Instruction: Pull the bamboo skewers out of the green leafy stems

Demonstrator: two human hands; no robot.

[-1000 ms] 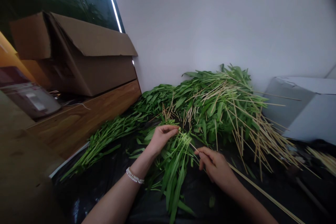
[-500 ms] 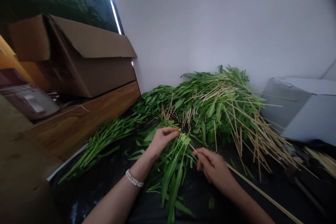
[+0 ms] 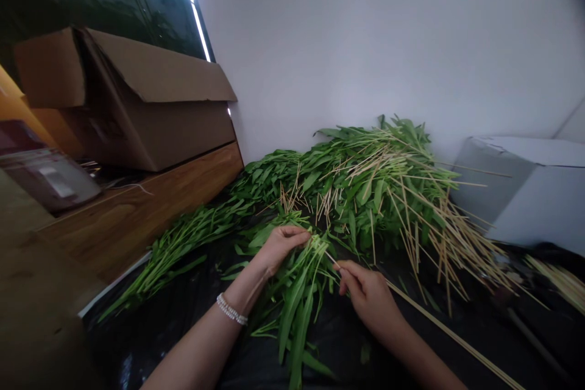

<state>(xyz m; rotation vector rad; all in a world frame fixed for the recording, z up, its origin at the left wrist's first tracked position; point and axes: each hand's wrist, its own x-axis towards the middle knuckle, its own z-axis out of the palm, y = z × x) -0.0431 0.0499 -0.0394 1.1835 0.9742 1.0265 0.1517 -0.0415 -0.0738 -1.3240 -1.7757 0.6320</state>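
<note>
My left hand [image 3: 278,245] pinches the stem ends of a small bunch of long green leafy stalks [image 3: 297,298] that lies on black plastic sheeting [image 3: 183,329]. My right hand [image 3: 368,298] is closed around a long thin bamboo skewer [image 3: 448,335], whose tip points into the bunch's stem ends beside my left fingers. A bead bracelet [image 3: 231,310] circles my left wrist.
Behind my hands lies a big heap of greens threaded on skewers [image 3: 384,195]. Loose greens [image 3: 183,237] stretch to the left. A cardboard box [image 3: 137,103] sits on a wooden ledge [image 3: 137,207] at left, a white box [image 3: 525,189] at right.
Both hands have crept slightly left and closer together, and the skewer tip has moved nearer the stem ends held in my left fingers.
</note>
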